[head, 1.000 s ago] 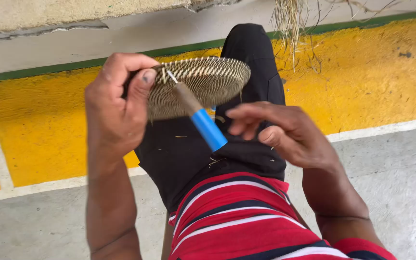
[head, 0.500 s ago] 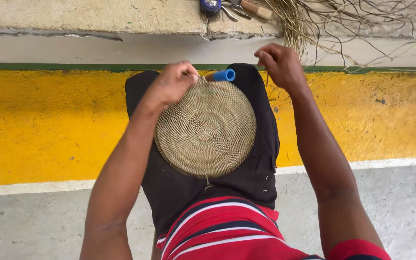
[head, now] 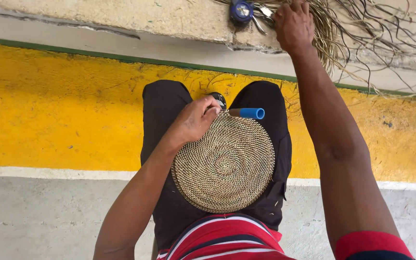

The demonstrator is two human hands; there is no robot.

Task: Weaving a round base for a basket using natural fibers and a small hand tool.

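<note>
Left hand (head: 196, 120): centre frame, fingers closed on the woven round mat's (head: 225, 163) top edge.
Right hand (head: 293, 25): top right, fingers curled into dry fibres (head: 343, 33).
Blue-handled tool (head: 249, 113): beside the mat.

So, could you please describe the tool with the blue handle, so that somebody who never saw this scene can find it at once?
Start from the round woven mat lying on the person's lap, against the black trousers. At its upper edge, beside the left hand gripping the rim, a short tool lies sideways. Its bright blue cylindrical handle is the only blue thing on the lap; the other blue object sits on the concrete ledge.
</note>
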